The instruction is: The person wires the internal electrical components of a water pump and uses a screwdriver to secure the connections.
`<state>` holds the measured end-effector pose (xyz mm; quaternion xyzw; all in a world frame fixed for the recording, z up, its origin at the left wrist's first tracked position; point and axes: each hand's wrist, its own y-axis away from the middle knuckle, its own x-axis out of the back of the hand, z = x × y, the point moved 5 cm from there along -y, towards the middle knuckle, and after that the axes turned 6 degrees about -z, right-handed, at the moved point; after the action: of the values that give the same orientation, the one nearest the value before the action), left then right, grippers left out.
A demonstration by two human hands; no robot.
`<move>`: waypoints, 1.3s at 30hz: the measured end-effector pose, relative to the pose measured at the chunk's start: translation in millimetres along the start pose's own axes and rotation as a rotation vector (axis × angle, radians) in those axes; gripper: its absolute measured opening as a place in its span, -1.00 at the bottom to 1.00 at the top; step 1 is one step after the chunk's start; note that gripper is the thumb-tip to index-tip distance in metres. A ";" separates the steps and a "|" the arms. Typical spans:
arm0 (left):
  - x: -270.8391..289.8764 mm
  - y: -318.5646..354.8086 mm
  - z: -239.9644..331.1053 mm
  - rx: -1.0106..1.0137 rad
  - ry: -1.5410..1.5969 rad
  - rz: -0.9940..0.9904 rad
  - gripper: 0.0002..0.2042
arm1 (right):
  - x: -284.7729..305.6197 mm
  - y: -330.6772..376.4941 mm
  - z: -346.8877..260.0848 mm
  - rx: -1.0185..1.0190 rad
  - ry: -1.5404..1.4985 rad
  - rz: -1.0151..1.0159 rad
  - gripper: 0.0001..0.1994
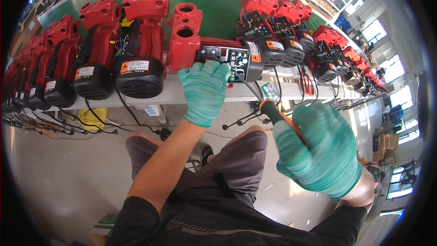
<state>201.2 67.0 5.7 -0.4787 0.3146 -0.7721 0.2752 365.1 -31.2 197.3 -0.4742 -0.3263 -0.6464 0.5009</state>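
A red pump (pixel 184 48) with a black motor end lies on its side in front of me, its control box uncovered so the circuit board (pixel 237 60) shows. My left hand (pixel 205 91), in a green knitted glove, is closed against the near edge of that box, steadying it; its fingertips are partly hidden. In my right hand (pixel 321 148), gloved alike, is a screwdriver (pixel 271 110) with a dark and orange handle. The shaft slants up and left to the board's near side. Whether its tip sits in a screw is too small to tell.
More red pumps (pixel 139 66) stand in a row to the left, and others with bare boards (pixel 282 32) to the right. Black power cords hang off the white bench edge (pixel 177 92). Orange-handled pliers (pixel 307 84) lie right of the working spot. A yellow bag (pixel 93 119) is below.
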 end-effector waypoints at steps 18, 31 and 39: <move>-0.6 -1.5 3.8 0.002 -0.004 -0.005 -0.83 | -1.4 -5.1 4.1 -0.307 -0.070 -0.204 -0.63; -4.4 -2.8 3.1 -0.008 -0.020 -0.037 -0.85 | 11.7 -25.7 -2.3 -0.202 0.048 -0.263 -0.84; -0.9 -0.8 -1.3 0.001 -0.059 -0.068 -0.86 | 11.7 -24.2 3.8 -0.266 -0.090 -0.207 -0.68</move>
<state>200.2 68.5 5.4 -0.5115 0.2893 -0.7668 0.2584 342.4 -24.8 210.9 -0.5287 -0.3071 -0.7100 0.3495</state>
